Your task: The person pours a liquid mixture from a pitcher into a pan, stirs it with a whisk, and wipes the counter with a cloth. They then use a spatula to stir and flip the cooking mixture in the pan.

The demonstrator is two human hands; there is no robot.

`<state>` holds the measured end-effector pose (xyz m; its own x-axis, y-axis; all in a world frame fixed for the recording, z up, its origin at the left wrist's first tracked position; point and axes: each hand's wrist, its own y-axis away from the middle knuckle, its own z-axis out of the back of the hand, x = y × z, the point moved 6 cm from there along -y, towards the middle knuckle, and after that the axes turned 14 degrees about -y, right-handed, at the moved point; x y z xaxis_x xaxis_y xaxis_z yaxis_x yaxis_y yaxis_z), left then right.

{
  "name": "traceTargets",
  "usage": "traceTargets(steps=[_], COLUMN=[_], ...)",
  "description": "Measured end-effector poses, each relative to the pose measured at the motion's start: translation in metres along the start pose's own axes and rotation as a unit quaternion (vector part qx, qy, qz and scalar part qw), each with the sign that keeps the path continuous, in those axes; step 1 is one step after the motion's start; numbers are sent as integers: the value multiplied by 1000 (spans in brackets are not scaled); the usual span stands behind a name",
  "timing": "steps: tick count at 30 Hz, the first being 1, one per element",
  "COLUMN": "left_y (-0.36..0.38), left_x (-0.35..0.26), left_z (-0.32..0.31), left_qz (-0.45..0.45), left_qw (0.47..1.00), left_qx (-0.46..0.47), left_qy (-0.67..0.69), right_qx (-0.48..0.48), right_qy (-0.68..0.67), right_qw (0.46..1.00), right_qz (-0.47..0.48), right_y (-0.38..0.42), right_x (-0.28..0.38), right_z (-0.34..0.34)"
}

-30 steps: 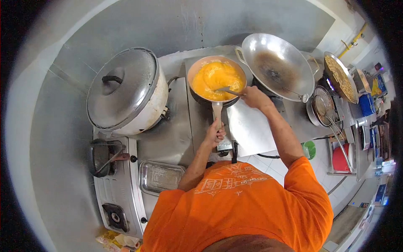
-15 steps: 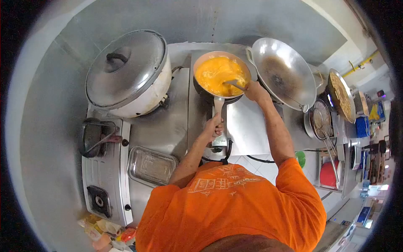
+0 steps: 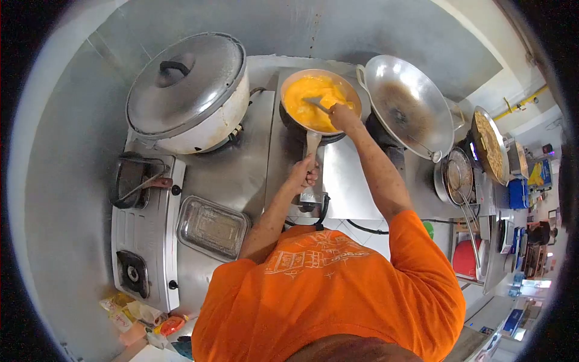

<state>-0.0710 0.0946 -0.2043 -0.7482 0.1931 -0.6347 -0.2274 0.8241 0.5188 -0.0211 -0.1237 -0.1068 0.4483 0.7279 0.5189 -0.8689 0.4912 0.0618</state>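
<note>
A frying pan [image 3: 357, 90] sits on a stove at the back of the counter, with yellow-orange egg mixture [image 3: 301, 111] in it. My left hand [image 3: 303, 175] is wrapped round the pan's pale handle [image 3: 312, 145]. Over the pan's right side, my right hand [image 3: 344, 116] grips a grey spatula [image 3: 316, 102], its blade dipped in the mixture. My right fingers partly cover the spatula's handle. Folds of thicker egg show beside the blade.
To the left stands a large lidded pot [image 3: 187, 90]. A metal wok [image 3: 404, 108] is close on the right, with a strainer [image 3: 459, 175] and another filled pan [image 3: 490, 145] beyond. Nearer me are a glass tray [image 3: 214, 228] and a white gas stove [image 3: 142, 241].
My right hand has moved the spatula left and up across the pan, and the egg's surface has shifted. My left hand stays on the handle. The whole view has shifted slightly.
</note>
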Motion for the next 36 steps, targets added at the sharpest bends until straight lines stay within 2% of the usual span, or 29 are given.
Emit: traceTargets(steps=[3, 4, 7, 8, 9, 11, 12, 15, 18, 21, 27, 30, 36], left_y=[1, 1, 0, 0, 0, 0, 1, -1, 1, 1, 5, -2, -2], left_x=[0, 0, 0, 0, 0, -2, -4, 1, 0, -2, -2, 3, 4], left_z=[-2, -2, -3, -2, -2, -3, -4, -1, -2, -2, -4, 1, 0], left_qz=[-6, -12, -15, -14, -14, -16, -17, -9, -3, -14, 0, 4, 1], left_qw=[1000, 1000, 1000, 1000, 1000, 999, 999, 999, 999, 999, 999, 1000, 1000], left_qx=[-4, -7, 6, 9, 12, 11, 7, -4, -6, 0, -23, -3, -8], left_qy=[-10, -15, -19, -21, -23, -27, -29, -32, -32, -33, -27, -8, -19], right_qx=[22, 30, 51, 27, 39, 65, 72, 85, 26, -68, -61, -49, 40], right_qy=[2, -3, 46, -3, 15, 54, 43, 45, 56, 41, 30, 24, 9], right_qw=[1000, 999, 998, 1000, 999, 996, 996, 992, 992, 993, 996, 998, 999], right_qz=[-2, -37, 15, -7, -8, -9, -39, -78, -109, -86, -58, -14, -10], right_y=[35, 41, 59, 60, 64, 87, 94, 99, 86, 74, -8, -7, 17], right_x=[8, 7, 9, -1, -8, 20, 19, 2, -23, -13, -38, 3, 27], right_z=[7, 8, 24, 32, 42, 90, 103, 116, 98, 90, 33, 22, 8])
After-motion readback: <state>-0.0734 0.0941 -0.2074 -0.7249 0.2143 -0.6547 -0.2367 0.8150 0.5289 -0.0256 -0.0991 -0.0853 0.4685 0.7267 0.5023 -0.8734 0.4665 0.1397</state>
